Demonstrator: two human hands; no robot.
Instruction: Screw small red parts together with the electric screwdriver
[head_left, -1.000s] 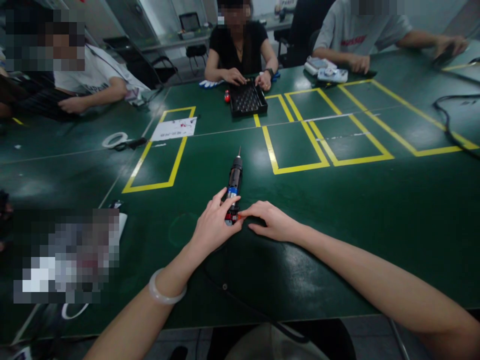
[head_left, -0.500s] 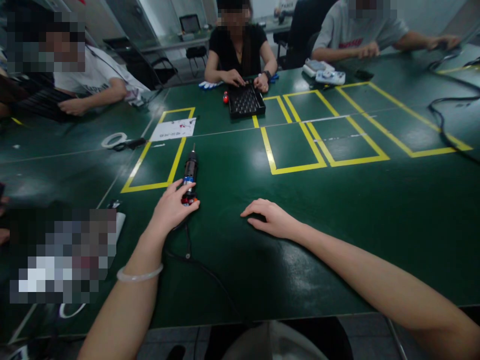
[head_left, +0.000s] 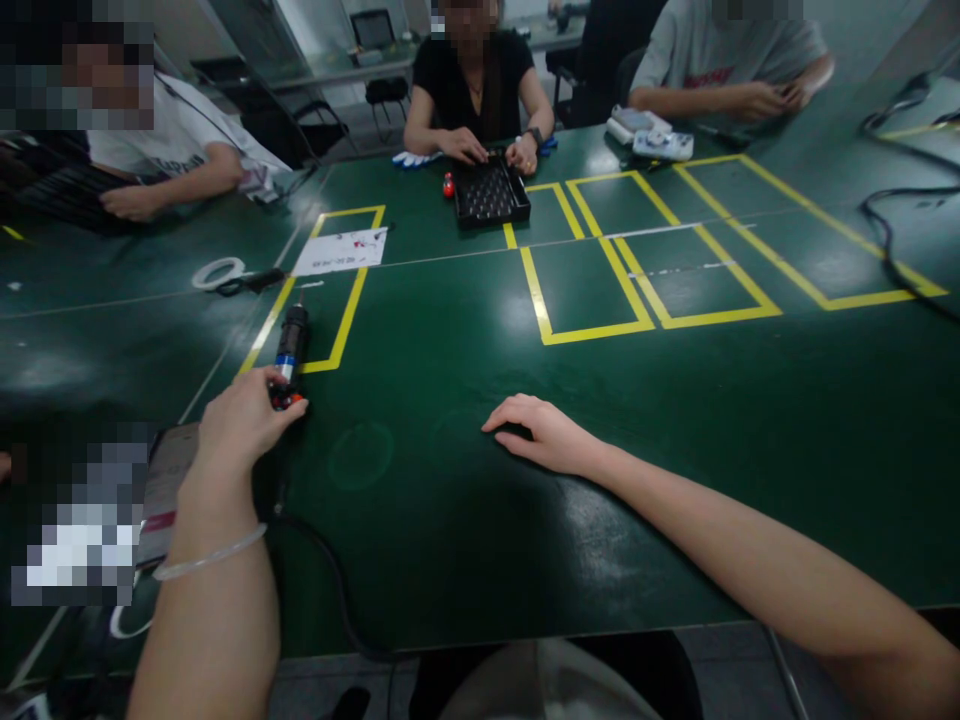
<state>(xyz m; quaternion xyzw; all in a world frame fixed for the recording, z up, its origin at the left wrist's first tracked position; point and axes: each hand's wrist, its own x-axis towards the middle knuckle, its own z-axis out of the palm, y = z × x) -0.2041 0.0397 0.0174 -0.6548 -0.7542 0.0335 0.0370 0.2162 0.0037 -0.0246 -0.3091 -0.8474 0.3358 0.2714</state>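
Observation:
My left hand is closed around the rear end of an electric screwdriver, which has a dark body, a blue band and a red-orange end. Its bit points away from me, over the lower left taped rectangle. A black cord trails from the tool toward the table's front edge. My right hand rests on the green tabletop with loosely curved fingers, thumb apart and nothing between them.
Yellow tape rectangles mark the table. Across from me a person's hands work at a black tray of small parts, beside a small red object. A printed sheet, white tape roll and scissors lie at left.
My left hand has moved left with the electric screwdriver, from right of the left taped rectangle onto its lower part. The cord has followed. My right hand stays in place.

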